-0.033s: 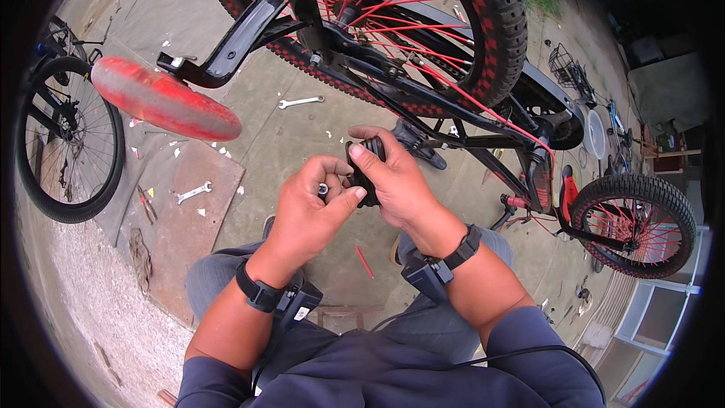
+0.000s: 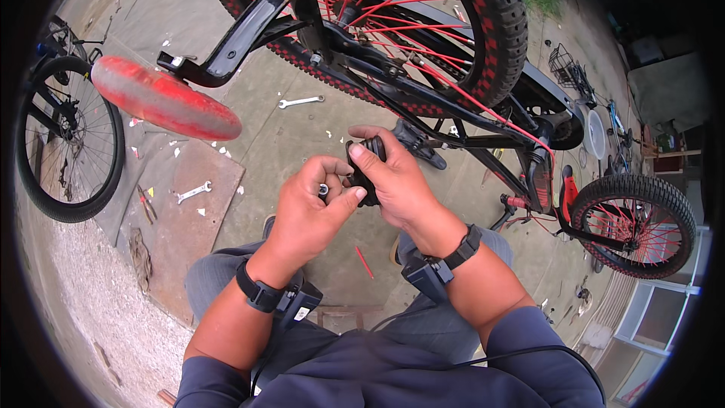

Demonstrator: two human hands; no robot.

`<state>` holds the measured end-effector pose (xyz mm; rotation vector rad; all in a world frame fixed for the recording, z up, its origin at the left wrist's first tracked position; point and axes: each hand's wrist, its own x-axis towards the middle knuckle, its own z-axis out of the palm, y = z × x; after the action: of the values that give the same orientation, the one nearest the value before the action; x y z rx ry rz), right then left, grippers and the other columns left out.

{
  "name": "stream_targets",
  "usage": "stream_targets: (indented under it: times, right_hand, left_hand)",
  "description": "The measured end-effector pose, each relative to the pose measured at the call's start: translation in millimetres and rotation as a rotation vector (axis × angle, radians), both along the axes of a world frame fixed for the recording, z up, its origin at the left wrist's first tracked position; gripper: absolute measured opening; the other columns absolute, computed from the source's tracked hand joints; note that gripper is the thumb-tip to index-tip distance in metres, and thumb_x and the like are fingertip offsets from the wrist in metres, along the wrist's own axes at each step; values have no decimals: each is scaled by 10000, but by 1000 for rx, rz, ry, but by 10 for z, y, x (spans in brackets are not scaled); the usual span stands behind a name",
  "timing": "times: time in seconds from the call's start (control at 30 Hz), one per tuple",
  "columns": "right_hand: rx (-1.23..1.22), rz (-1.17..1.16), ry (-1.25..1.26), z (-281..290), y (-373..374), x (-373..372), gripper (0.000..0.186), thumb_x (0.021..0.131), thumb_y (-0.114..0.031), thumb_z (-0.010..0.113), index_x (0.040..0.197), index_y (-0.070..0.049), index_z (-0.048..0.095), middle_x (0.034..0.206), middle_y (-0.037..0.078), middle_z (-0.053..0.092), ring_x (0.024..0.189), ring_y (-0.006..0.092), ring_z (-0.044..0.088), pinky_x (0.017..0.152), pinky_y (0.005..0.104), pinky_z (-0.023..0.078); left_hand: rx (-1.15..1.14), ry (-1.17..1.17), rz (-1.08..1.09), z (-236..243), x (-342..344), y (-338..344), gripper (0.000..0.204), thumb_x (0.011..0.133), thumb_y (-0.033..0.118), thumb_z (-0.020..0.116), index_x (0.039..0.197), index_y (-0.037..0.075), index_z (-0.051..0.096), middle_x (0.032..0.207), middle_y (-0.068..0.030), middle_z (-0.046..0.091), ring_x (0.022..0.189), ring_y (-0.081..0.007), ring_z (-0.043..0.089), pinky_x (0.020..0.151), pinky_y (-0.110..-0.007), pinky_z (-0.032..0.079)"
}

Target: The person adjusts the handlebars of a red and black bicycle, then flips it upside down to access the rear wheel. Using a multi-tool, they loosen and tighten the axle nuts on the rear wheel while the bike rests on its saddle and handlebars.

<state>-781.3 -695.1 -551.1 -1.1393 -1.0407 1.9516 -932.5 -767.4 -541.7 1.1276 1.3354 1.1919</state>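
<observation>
At the centre of the head view, my right hand (image 2: 396, 189) grips a dark, ridged black part (image 2: 368, 195), thumb on top. My left hand (image 2: 306, 204) is curled around a small silver cylindrical piece (image 2: 324, 190), its fingertips at the black part's left side; some of both objects is hidden by fingers. Just above my hands looms a black bicycle frame (image 2: 453, 94) with a large red-spoked wheel (image 2: 498, 38). A red, scuffed fender-shaped or small-wheel piece (image 2: 166, 98) on a black bracket (image 2: 234, 38) sticks out to the left.
Wrenches (image 2: 300, 100) (image 2: 194, 192), pliers (image 2: 147, 205) and a red stick (image 2: 363, 261) lie on the concrete, beside a worn board (image 2: 204, 234). Another bicycle (image 2: 45, 166) stands far left; a second red-spoked wheel (image 2: 634, 223) is at right, near a white basin (image 2: 595, 132).
</observation>
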Motion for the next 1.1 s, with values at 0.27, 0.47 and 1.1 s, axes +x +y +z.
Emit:
stream_targets:
  times: [0.27, 0.47, 1.1]
  right_hand:
    - [-101, -154, -25, 22, 118, 26, 352, 1061, -298, 625, 1311, -64, 540, 980, 87, 654, 797, 189, 689, 679, 378, 618]
    - [-175, -155, 63, 131, 227, 135, 408, 1024, -163, 527, 1413, -50, 482, 1019, 117, 602, 884, 278, 695, 789, 522, 636]
    - [36, -118, 51, 213, 252, 184, 451, 1033, -157, 545, 1457, -48, 434, 1076, 90, 566, 896, 219, 685, 736, 421, 643]
  left_hand:
    - [181, 200, -88, -76, 24, -158, 261, 902, 55, 772, 1088, 34, 590, 786, 7, 525, 695, -64, 493, 651, -255, 434]
    - [-195, -573, 67, -102, -142, -51, 313, 980, 8, 523, 1292, -5, 505, 1131, -121, 599, 1054, -244, 665, 820, -327, 544]
    - [-105, -158, -119, -15, -282, -73, 344, 1051, 53, 584, 1380, -16, 516, 1242, -196, 692, 1047, -220, 718, 837, -321, 581]
